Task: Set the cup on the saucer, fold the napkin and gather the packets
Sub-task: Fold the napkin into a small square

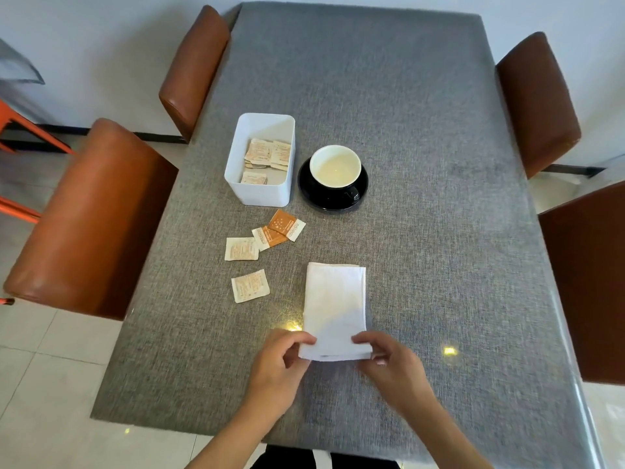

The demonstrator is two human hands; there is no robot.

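Observation:
A black cup (335, 170) with a cream inside sits on a black saucer (314, 198) near the table's middle. A white napkin (334, 306), folded into a tall strip, lies on the grey table near me. My left hand (280, 370) pinches its near left corner, and my right hand (392, 367) pinches its near right corner. Several loose packets lie left of the napkin: two orange ones (280, 230) overlapping, a pale one (241, 249) and another pale one (250, 286). A white box (260, 194) left of the saucer holds several more packets (267, 157).
The grey cloth-covered table (422, 231) runs away from me. Brown padded chairs stand at its sides: two on the left (91, 218) (192, 69) and two on the right (537, 103) (588, 282). An orange metal frame (20, 130) stands at the far left on the tiled floor.

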